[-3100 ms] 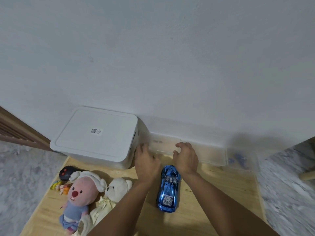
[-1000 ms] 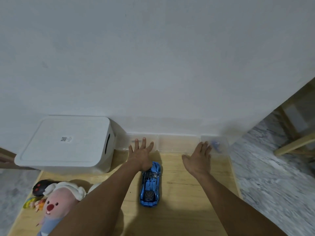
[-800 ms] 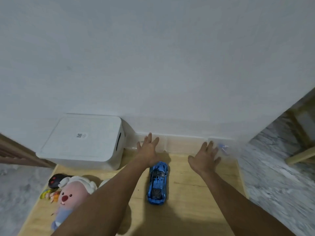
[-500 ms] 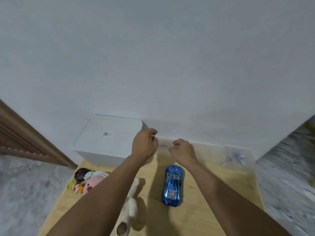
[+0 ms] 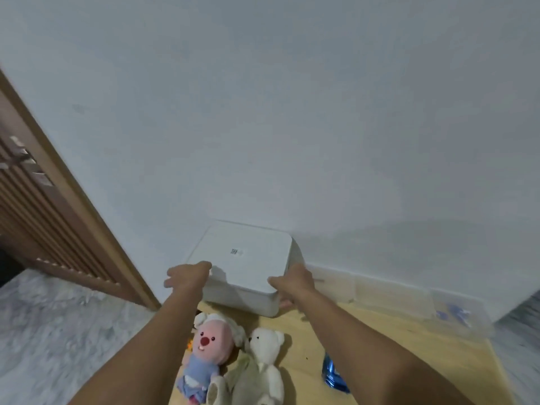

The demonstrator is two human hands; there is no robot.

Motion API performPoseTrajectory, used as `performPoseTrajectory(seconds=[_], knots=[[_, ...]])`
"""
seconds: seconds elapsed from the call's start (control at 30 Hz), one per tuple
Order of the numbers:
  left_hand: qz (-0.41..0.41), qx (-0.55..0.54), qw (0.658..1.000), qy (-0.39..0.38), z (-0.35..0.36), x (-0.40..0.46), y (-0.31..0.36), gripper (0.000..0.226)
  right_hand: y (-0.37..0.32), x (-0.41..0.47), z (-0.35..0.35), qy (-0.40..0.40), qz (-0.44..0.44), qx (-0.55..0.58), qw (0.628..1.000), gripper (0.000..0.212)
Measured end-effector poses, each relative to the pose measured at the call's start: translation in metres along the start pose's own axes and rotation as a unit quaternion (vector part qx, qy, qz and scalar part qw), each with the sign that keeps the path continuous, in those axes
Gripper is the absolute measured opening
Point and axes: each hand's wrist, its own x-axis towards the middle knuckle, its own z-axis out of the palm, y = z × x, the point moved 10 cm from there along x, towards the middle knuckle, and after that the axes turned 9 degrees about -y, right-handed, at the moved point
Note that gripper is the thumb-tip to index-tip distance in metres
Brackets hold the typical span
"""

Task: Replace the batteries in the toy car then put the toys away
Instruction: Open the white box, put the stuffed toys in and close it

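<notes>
Your left hand (image 5: 189,277) and right hand (image 5: 293,283) each close a grip on opposite sides of the white lidded plastic storage box (image 5: 245,264). The shiny blue toy car (image 5: 333,374) lies on the light wooden desk (image 5: 409,346), partly hidden under your right forearm.

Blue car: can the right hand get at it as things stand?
Probably yes, but not without letting go. The right hand is on the white bin's right corner, with its forearm passing over the blue car and hiding most of it. Nothing else blocks the car; pulling the arm back should reach it.
</notes>
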Motion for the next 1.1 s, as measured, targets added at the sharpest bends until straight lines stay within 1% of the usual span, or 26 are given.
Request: performPoseTrajectory(seconds=[0.03,0.1,0.17,0.23,0.3,0.37,0.53,0.7,0.8,0.87,0.97,1.03,1.1], knots=[[0.0,-0.036,0.999,-0.029,0.005,0.009,-0.005,0.076,-0.002,0.001,0.002,0.004,0.002,-0.014,1.0,0.014],[0.022,-0.068,0.995,-0.07,0.014,0.022,-0.007,0.067,-0.006,0.001,0.002,0.016,0.01,-0.043,0.999,0.01],[0.031,-0.068,0.994,-0.074,0.014,0.026,-0.007,0.058,-0.007,0.002,0.002,0.02,0.019,-0.048,0.998,0.02],[0.031,-0.065,0.994,-0.077,0.013,0.024,-0.008,0.054,-0.007,0.003,0.003,0.015,0.03,-0.037,0.999,0.02],[0.033,-0.083,0.992,-0.085,0.013,0.022,-0.009,0.057,-0.008,0.003,0.005,0.01,0.041,-0.037,0.998,0.013],[0.034,-0.1,0.991,-0.083,0.014,0.022,-0.01,0.064,-0.009,0.003,0.006,0.009,0.048,-0.041,0.998,0.01],[0.04,-0.134,0.987,-0.081,0.015,0.017,-0.009,0.073,-0.012,0.004,0.004,0.026,0.057,-0.033,0.997,0.018],[0.039,-0.139,0.986,-0.087,0.015,0.014,-0.009,0.079,-0.014,0.003,0.003,0.038,0.06,-0.03,0.997,0.014],[0.036,-0.16,0.982,-0.097,0.015,0.012,-0.007,0.088,-0.018,-0.001,-0.001,0.046,0.062,-0.028,0.997,0.013],[0.038,-0.179,0.977,-0.105,0.016,0.01,-0.007,0.093,-0.02,-0.005,-0.003,0.048,0.057,0.004,0.997,0.011],[0.047,-0.191,0.975,-0.105,0.015,0.008,-0.004,0.091,-0.022,-0.012,-0.005,0.046,0.045,0.081,0.995,0.015],[0.058,-0.165,0.981,-0.084,0.008,0.008,0.001,0.088,-0.026,-0.015,-0.008,0.046,0.031,0.13,0.99,0.019],[0.072,-0.14,0.986,-0.052,-0.002,0.006,0.009,0.079,-0.03,-0.018,-0.011,0.054,0.015,0.166,0.985,0.019]])
